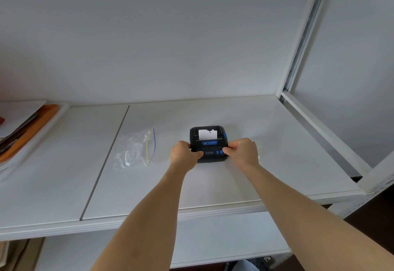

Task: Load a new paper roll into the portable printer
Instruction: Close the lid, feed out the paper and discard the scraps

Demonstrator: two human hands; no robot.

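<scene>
A small black portable printer (210, 142) with blue buttons sits on the white shelf (213, 185), a little right of centre. A strip of white paper (207, 134) with a torn edge sticks out of its top slot. My left hand (185, 154) grips the printer's left side, thumb on its front face. My right hand (242, 151) grips the right side, thumb near the blue buttons. Both arms reach in from below.
An empty clear zip bag (136, 149) lies left of the printer. A white tray (53, 117) holding orange and dark items sits at the far left. A metal shelf post (302, 42) and rail bound the right side. A small object shows behind my right hand.
</scene>
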